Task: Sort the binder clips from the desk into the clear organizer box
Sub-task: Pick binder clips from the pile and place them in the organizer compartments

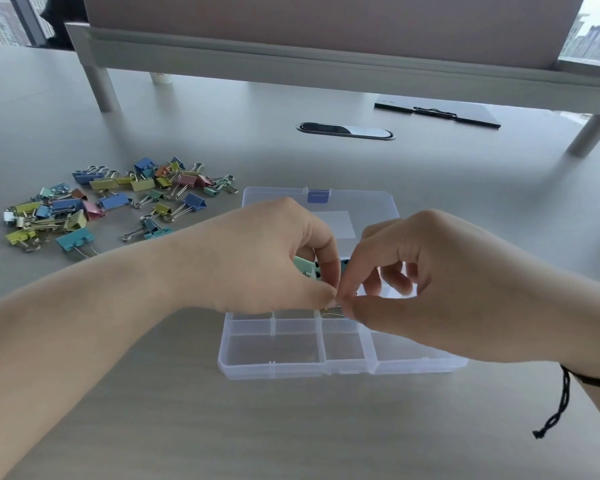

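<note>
Binder clips, small coloured metal ones with silver wire handles: you've got a few in hand over the clear plastic organizer box [343,368]. Your left hand [274,258] grips a mint-green clip [303,265], fingers curled round it. Your right hand [406,271] pinches thumb to forefinger right against the left fingertips, apparently on a wire handle [333,310] that shows just under them; exactly what it holds is hidden. A bit of teal shows between the hands, too small to tell.

Both hands hover above the box's middle compartments. Front-row compartments look empty; the ones under your hands are blocked from view. The hinged lid [326,209] lies open, flat behind, blue latch at its far edge.

Progress: looks early. The big loose pile of clips [118,199] (blue, yellow, pink, green, orange) sits well to the left on the grey desk [326,427], nearly all unsorted.

A black clipboard [437,114] lies farther back right, and an oval cable grommet [345,130] behind the box.
</note>
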{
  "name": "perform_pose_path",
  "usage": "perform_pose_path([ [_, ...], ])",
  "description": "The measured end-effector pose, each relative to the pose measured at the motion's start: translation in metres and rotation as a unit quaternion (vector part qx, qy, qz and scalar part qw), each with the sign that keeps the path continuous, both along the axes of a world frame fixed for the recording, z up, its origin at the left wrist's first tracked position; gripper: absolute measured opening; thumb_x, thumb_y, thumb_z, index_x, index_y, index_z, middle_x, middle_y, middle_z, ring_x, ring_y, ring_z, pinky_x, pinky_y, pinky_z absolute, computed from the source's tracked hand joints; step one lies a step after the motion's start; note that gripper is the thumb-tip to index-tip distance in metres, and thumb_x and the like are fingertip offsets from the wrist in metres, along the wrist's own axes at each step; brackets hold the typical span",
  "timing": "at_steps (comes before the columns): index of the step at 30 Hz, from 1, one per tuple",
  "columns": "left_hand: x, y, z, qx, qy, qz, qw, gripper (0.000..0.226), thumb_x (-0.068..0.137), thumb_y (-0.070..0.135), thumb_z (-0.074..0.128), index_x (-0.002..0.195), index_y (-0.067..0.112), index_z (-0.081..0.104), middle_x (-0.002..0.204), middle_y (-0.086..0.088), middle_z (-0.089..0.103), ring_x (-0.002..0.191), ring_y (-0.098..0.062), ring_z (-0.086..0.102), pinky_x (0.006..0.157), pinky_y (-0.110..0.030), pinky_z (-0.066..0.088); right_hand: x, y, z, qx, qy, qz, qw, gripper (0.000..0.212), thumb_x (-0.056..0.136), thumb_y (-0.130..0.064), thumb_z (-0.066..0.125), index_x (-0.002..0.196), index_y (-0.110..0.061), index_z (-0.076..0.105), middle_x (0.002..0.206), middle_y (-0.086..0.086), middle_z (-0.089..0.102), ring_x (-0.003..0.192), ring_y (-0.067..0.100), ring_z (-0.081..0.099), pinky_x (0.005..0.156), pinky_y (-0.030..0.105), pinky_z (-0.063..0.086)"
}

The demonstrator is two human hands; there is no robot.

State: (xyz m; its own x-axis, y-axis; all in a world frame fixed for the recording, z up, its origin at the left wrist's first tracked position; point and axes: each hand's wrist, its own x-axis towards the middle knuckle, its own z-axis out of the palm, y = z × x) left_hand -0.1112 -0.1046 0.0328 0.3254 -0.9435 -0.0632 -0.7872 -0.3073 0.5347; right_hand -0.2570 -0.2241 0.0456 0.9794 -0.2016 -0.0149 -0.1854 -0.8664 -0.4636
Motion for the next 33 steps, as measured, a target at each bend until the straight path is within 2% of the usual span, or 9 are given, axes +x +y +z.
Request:
perform_pose_path([
  [5,0.003,0.0012,0.0009,-0.006,0.029,-0.001,1.0,0.008,0.082,0.039,0.072,0.081,0.032,0.07,0.048,0.021,0.053,0.043,0.001,0.046,0.045,-0.01,0.033,-0.0043,0.0028,0.0024,-0.057,0.057,0.048,0.996,0.03,0.072,-0.07,0.055,0.097,-0.058,0.066,0.103,-0.026,0.049,0.086,-0.001,0.053,0.065,0.016,0.044],
  [10,0.0072,0.0018,-0.0012,-0.008,0.033,0.013,0.999,0.01,0.081,0.048,0.068,0.085,0.039,0.07,0.061,0.012,0.059,0.06,-0.005,0.057,0.066,-0.026,0.047,-0.0024,0.0018,-0.0011,-0.112,0.033,0.09,0.989,0.023,0.079,-0.067,0.062,0.092,-0.049,0.069,0.074,-0.031,0.047,0.067,-0.013,0.048,0.065,0.018,0.042],
  [12,0.0075,0.0021,-0.0006,-0.005,0.037,0.017,0.999,0.011,0.081,0.05,0.067,0.086,0.042,0.07,0.066,0.016,0.062,0.068,-0.003,0.061,0.072,-0.026,0.049,-0.0026,0.0024,-0.0006,-0.091,0.033,0.079,0.992,0.026,0.079,-0.069,0.06,0.095,-0.05,0.068,0.08,-0.03,0.047,0.07,-0.012,0.048,0.067,0.018,0.042],
  [18,0.0073,0.002,0.0025,0.006,0.081,0.008,0.997,0.026,0.082,0.057,0.059,0.088,0.034,0.069,0.055,0.01,0.06,0.048,0.0,0.05,0.053,-0.016,0.044,-0.0036,0.0039,0.0009,-0.057,0.03,0.073,0.995,0.029,0.08,-0.07,0.057,0.101,-0.052,0.067,0.091,-0.027,0.046,0.078,-0.01,0.05,0.069,0.018,0.044],
  [20,0.007,0.0014,0.0035,0.0,0.093,0.003,0.996,0.034,0.079,0.06,0.054,0.089,0.03,0.069,0.052,0.009,0.058,0.042,-0.002,0.044,0.046,-0.013,0.038,-0.0031,0.0026,-0.0009,-0.087,0.024,0.085,0.992,0.026,0.082,-0.066,0.059,0.098,-0.047,0.069,0.085,-0.026,0.048,0.072,-0.004,0.051,0.072,0.022,0.048],
  [26,0.0075,-0.0001,0.002,-0.08,0.175,0.036,0.981,0.019,0.088,0.042,0.058,0.093,0.026,0.066,0.052,0.003,0.053,0.041,-0.01,0.04,0.04,-0.016,0.035,-0.0042,0.0008,0.0002,-0.051,0.032,0.064,0.996,0.032,0.079,-0.072,0.053,0.101,-0.053,0.067,0.096,-0.025,0.049,0.08,-0.005,0.055,0.061,0.014,0.039],
  [28,0.0073,0.0,0.0028,-0.1,0.235,0.056,0.965,0.017,0.088,0.037,0.061,0.095,0.022,0.066,0.056,-0.003,0.05,0.042,-0.014,0.035,0.037,-0.017,0.03,-0.0027,0.0,-0.0005,-0.04,-0.011,0.042,0.998,0.031,0.075,-0.069,0.052,0.094,-0.051,0.069,0.093,-0.021,0.054,0.077,0.005,0.057,0.059,0.018,0.042],
  [31,0.0066,0.0007,0.0044,-0.118,0.311,0.064,0.941,0.016,0.087,0.028,0.063,0.098,0.016,0.063,0.056,-0.003,0.049,0.038,-0.011,0.027,0.034,-0.014,0.023,0.001,-0.0045,-0.0016,0.024,-0.136,-0.014,0.99,0.021,0.077,-0.053,0.06,0.081,-0.038,0.074,0.072,-0.015,0.063,0.057,0.015,0.053,0.053,0.026,0.043],
  [33,0.0044,0.0012,0.0053,-0.131,0.341,0.056,0.929,0.012,0.089,0.021,0.062,0.098,0.013,0.062,0.055,0.0,0.052,0.039,-0.01,0.026,0.034,-0.014,0.021,0.0042,-0.0055,-0.0032,0.075,-0.184,-0.044,0.979,0.019,0.076,-0.049,0.065,0.078,-0.033,0.075,0.067,-0.013,0.07,0.056,0.021,0.061,0.057,0.035,0.054],
])
